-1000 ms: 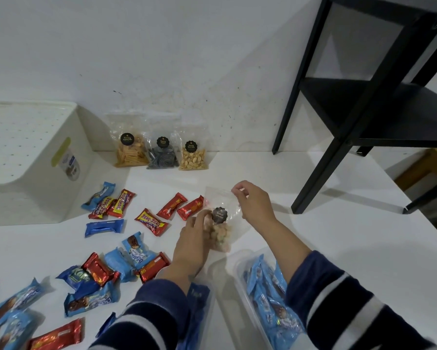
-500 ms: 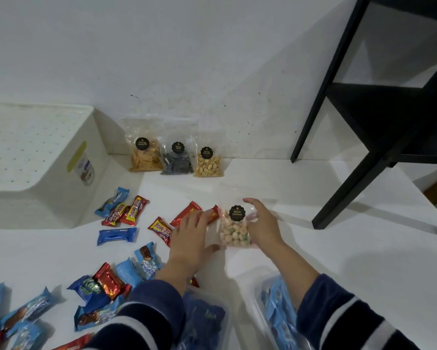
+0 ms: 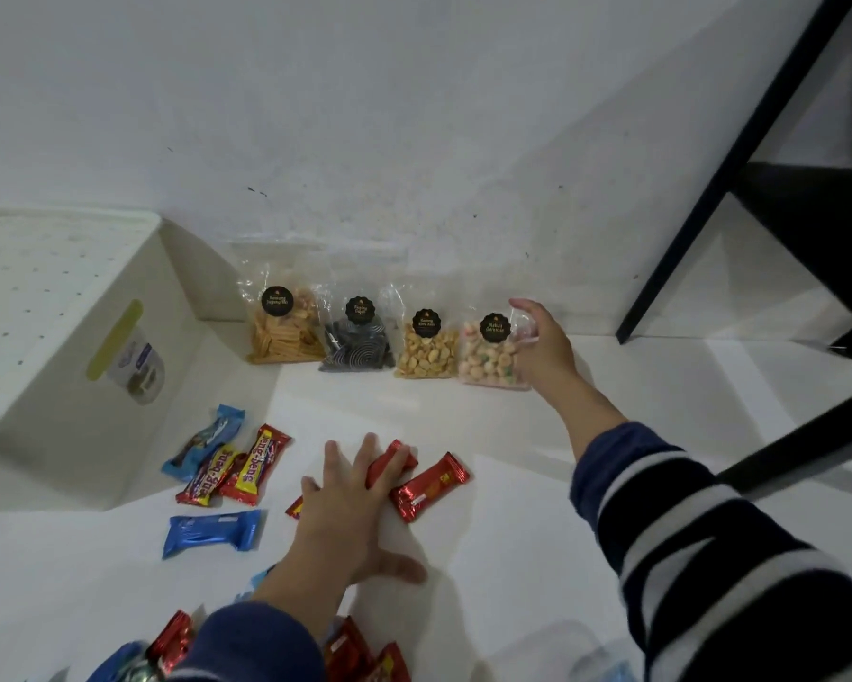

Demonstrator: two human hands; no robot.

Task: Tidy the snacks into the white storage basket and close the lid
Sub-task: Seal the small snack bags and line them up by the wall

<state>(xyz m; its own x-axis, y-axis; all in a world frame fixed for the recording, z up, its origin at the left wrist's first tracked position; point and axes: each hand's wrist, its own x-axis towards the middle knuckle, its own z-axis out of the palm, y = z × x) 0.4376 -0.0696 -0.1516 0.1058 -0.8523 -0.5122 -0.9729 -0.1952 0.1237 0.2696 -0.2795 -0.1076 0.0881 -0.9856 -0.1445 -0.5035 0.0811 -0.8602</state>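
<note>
Bag in hand: a clear plastic bag of pale round biscuits with a black sticker stands at the right end of the row along the wall, its base on the white counter.
Right hand: the right hand grasps that bag by its right edge, fingers curled round the plastic near the top.
Row of bags: just left of it, touching or nearly so, stand a clear bag of tan nuts, then a clear bag of dark spiral snacks, then a clear bag of yellow sticks, all leaning on the white wall.
Left hand: the left hand lies flat on the counter, fingers straight and spread, fingertips resting on a red foil bar.
Loose snacks: a second red foil bar lies just right of that hand; a blue wrapped bar lies to its left, with red-and-yellow bars and a light blue bar beyond.
Basket: the white perforated storage basket sits at the left against the wall, a green tab and label on its side.
Edge of scene: a black metal shelf frame stands at the right.
</note>
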